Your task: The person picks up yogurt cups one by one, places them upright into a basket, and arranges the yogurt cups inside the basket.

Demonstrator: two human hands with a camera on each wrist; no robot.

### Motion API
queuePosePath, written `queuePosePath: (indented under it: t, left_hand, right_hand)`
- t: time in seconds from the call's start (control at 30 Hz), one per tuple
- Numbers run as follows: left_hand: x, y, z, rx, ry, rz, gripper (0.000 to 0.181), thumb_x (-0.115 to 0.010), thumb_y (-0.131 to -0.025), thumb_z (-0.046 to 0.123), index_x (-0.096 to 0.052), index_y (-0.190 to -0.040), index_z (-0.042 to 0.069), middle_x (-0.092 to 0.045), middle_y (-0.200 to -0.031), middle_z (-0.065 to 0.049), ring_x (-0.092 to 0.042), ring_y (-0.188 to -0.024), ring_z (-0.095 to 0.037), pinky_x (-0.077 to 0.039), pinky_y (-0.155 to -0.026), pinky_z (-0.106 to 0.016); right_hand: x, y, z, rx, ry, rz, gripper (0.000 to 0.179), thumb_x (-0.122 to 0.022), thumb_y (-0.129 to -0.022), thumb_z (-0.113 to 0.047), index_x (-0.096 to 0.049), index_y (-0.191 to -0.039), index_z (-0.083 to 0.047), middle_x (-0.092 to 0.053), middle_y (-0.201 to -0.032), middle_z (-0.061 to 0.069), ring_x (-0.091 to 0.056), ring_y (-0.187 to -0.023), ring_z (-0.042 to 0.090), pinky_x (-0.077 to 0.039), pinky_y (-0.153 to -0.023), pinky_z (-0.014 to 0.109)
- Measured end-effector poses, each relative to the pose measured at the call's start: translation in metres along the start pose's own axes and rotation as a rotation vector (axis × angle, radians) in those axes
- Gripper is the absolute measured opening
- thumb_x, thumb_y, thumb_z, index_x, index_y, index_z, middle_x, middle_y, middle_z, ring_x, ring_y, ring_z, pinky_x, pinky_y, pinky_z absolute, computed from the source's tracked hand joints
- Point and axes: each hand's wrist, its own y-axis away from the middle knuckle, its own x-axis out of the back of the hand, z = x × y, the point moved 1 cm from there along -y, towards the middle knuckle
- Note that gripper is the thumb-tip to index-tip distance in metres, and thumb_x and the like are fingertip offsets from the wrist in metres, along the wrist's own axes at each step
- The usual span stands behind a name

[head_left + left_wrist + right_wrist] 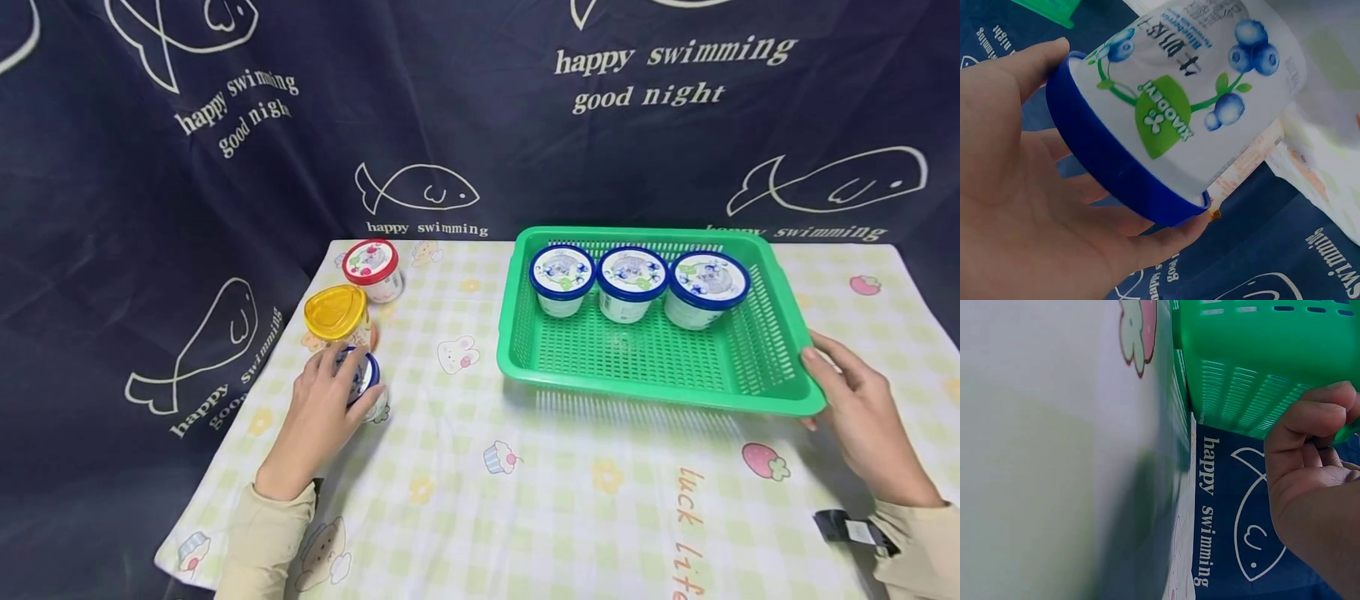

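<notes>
My left hand (pixel 322 408) reaches over a white yogurt tub with a blue lid (pixel 1179 94) and grips it by the lid, thumb on one side and fingers on the other. Blueberries are printed on its wall. Just behind it stands a tub with a yellow lid (pixel 336 312), and past that a tub with a red lid (pixel 371 261). At the right, my right hand (pixel 862 408) holds the rim of a green plastic basket (pixel 645 393), fingers curled around its edge. Inside, along the back, three blue-lidded tubs (pixel 632 273) sit in a row.
A checked tablecloth (pixel 465 517) with printed cartoons covers the table. Dark blue fabric with white fish (pixel 420 185) hangs behind the table and down its left side. Black straps (pixel 855 532) circle the wrists.
</notes>
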Motion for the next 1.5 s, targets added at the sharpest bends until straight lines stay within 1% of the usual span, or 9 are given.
queuePosePath:
  t: [0.13,0.33,0.47,0.6,0.67,0.9,1.07,1.33,1.5]
  left_hand:
    - [0.003,-0.004,0.000,0.008,0.003,-0.031,0.060,-0.073,-0.090,0.035,-0.053,-0.138,0.005,-0.046,-0.138,-0.030,-0.045,-0.119,-0.054,-0.039,-0.088,-0.071]
    - [0.004,-0.005,0.000,0.027,-0.004,-0.086,0.064,-0.075,-0.088,0.037,-0.054,-0.139,0.004,-0.046,-0.140,-0.028,-0.045,-0.115,-0.057,-0.040,-0.089,-0.070]
    - [0.005,-0.008,0.001,0.007,-0.008,-0.082,0.065,-0.078,-0.085,0.036,-0.055,-0.137,0.005,-0.049,-0.136,-0.027,-0.047,-0.114,-0.056,-0.042,-0.086,-0.069]
    - [0.010,-0.019,0.009,-0.061,-0.006,-0.071,0.069,-0.078,-0.084,0.038,-0.053,-0.141,0.007,-0.051,-0.134,-0.024,-0.048,-0.116,-0.050,-0.045,-0.085,-0.067]
    - [0.013,-0.025,0.015,-0.095,-0.002,-0.066,0.069,-0.078,-0.084,0.041,-0.054,-0.140,0.009,-0.051,-0.133,-0.022,-0.048,-0.117,-0.046,-0.046,-0.088,-0.065]
    - [0.024,-0.038,0.034,-0.164,0.017,-0.031,0.064,-0.077,-0.083,0.047,-0.059,-0.132,0.009,-0.051,-0.133,-0.021,-0.049,-0.114,-0.042,-0.044,-0.095,-0.059]
    - [0.027,-0.046,0.041,-0.183,0.035,-0.016,0.065,-0.077,-0.083,0.048,-0.059,-0.132,0.009,-0.050,-0.136,-0.020,-0.048,-0.114,-0.041,-0.044,-0.094,-0.058]
    - [0.031,-0.055,0.049,-0.206,0.030,-0.009,0.064,-0.076,-0.084,0.047,-0.059,-0.134,0.011,-0.050,-0.137,-0.020,-0.047,-0.118,-0.040,-0.043,-0.097,-0.058]
    - [0.033,-0.060,0.053,-0.221,0.034,0.003,0.065,-0.075,-0.084,0.049,-0.058,-0.134,0.012,-0.050,-0.136,-0.017,-0.047,-0.117,-0.039,-0.043,-0.097,-0.056]
  right_hand:
    - [0.000,0.000,0.001,0.003,-0.012,0.003,0.049,-0.050,-0.105,-0.026,-0.042,-0.151,-0.014,-0.066,-0.078,-0.005,-0.048,-0.044,0.018,-0.033,-0.042,0.036]
    - [0.000,0.001,0.001,-0.003,0.096,0.010,0.050,-0.047,-0.106,-0.030,-0.039,-0.153,-0.017,-0.065,-0.078,-0.008,-0.049,-0.045,0.018,-0.035,-0.042,0.037]
    - [0.000,0.001,0.001,-0.004,0.131,0.016,0.050,-0.046,-0.106,-0.031,-0.038,-0.153,-0.017,-0.064,-0.077,-0.009,-0.049,-0.045,0.019,-0.036,-0.043,0.036]
    - [0.002,0.001,0.001,-0.002,0.087,0.023,0.050,-0.048,-0.106,-0.030,-0.039,-0.153,-0.016,-0.064,-0.078,-0.008,-0.049,-0.045,0.018,-0.035,-0.042,0.036]
    - [0.002,0.002,0.000,-0.004,0.057,0.026,0.050,-0.049,-0.105,-0.029,-0.040,-0.153,-0.016,-0.065,-0.078,-0.008,-0.049,-0.045,0.018,-0.035,-0.042,0.036]
    - [0.001,0.002,0.001,0.000,-0.013,0.012,0.049,-0.051,-0.105,-0.026,-0.042,-0.151,-0.015,-0.066,-0.077,-0.006,-0.048,-0.044,0.018,-0.033,-0.041,0.036]
    - [-0.001,0.001,-0.001,0.002,-0.026,0.003,0.048,-0.051,-0.105,-0.026,-0.042,-0.151,-0.015,-0.067,-0.078,-0.006,-0.048,-0.044,0.018,-0.034,-0.041,0.036]
    - [0.000,0.002,-0.002,0.004,-0.129,-0.011,0.046,-0.053,-0.104,-0.021,-0.045,-0.149,-0.014,-0.067,-0.076,-0.003,-0.049,-0.044,0.016,-0.034,-0.040,0.036]
    - [0.001,0.003,-0.002,0.004,-0.118,-0.011,0.047,-0.053,-0.104,-0.021,-0.045,-0.149,-0.014,-0.068,-0.076,-0.003,-0.050,-0.044,0.016,-0.034,-0.040,0.036]
